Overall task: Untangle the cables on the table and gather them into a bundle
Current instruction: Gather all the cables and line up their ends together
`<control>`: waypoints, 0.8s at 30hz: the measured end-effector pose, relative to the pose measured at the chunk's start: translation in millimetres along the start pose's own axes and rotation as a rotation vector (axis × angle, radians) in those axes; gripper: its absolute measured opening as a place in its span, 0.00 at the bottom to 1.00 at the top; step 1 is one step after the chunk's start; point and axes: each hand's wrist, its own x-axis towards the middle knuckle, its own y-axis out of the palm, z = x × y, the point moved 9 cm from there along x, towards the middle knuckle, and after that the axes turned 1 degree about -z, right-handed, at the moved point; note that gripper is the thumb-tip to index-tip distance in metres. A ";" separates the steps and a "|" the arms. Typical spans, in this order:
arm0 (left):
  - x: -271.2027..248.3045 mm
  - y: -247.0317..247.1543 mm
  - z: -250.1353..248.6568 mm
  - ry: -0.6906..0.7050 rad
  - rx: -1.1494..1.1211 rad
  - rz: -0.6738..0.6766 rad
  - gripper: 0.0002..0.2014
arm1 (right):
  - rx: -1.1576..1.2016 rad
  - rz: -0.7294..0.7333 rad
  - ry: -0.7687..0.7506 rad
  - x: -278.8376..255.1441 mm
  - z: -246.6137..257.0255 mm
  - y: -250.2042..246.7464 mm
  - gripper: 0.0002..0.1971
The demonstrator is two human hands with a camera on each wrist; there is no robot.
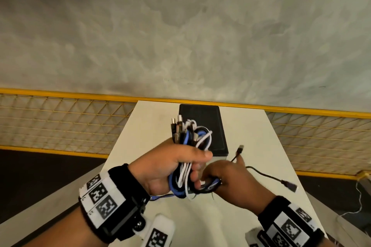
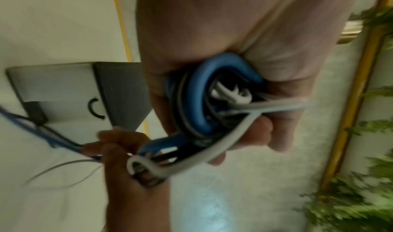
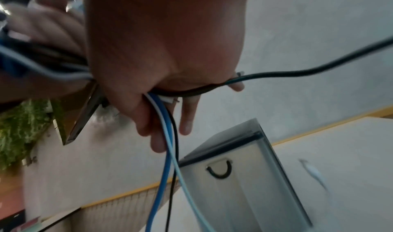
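Observation:
My left hand (image 1: 176, 164) grips a folded bundle of blue, white and black cables (image 1: 188, 134) above the white table (image 1: 251, 136), plug ends sticking up. The bundle's blue loop (image 2: 199, 91) fills the left wrist view. My right hand (image 1: 226, 178) sits just right of it and holds the bundle's lower loops together with a loose black cable (image 1: 265, 175). That cable's one plug (image 1: 240, 149) pokes up past the fingers, the other plug (image 1: 290, 185) hangs to the right. In the right wrist view, blue, white and black strands (image 3: 168, 151) hang from the right hand (image 3: 170, 77).
A black-topped box with white sides (image 1: 202, 126) stands on the table just behind the hands, seen too as the box (image 3: 244, 173). A yellow wire fence (image 1: 60, 118) runs behind the table. A thin white cable (image 1: 359, 196) lies on the floor at right.

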 end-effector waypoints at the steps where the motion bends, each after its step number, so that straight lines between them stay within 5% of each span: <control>1: 1.5 -2.9 9.3 -0.061 0.031 0.007 0.09 | -0.074 -0.013 0.031 -2.1 -4.4 -4.8 0.09; 6: 14.2 -24.4 50.4 -0.221 0.176 -0.074 0.12 | -0.154 0.050 0.163 -5.6 -17.9 -10.3 0.04; 9: 20.4 -26.5 65.4 -0.223 0.285 -0.130 0.03 | -0.148 0.040 0.237 -3.9 -20.1 -9.0 0.07; 16: 31.4 -27.6 74.1 -0.103 0.505 -0.232 0.14 | -0.054 -0.122 0.430 -8.3 -24.5 -8.8 0.08; 24: 37.1 -33.6 70.3 -0.006 0.699 -0.307 0.18 | 0.248 -0.077 0.431 -9.4 -20.4 4.4 0.12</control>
